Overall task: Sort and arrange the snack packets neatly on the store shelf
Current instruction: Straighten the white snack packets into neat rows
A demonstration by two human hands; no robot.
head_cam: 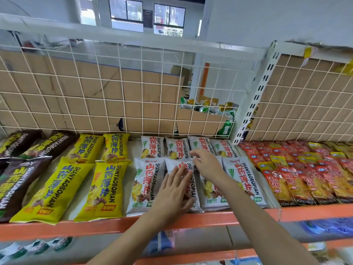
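Observation:
White snack packets with red lettering lie in two rows on the shelf. My left hand lies flat with straight fingers on a front-row white packet. My right hand reaches over the neighbouring white packet, its fingers loosely bent near that packet's top edge; whether they pinch it I cannot tell. Further white packets lie at the left and right. Yellow packets and brown packets lie to the left.
Red and yellow small sachets fill the shelf to the right of a white slotted upright. A wire grid backed by cardboard closes the shelf's rear. A box of cans sits behind it. Lower shelves hold blurred goods.

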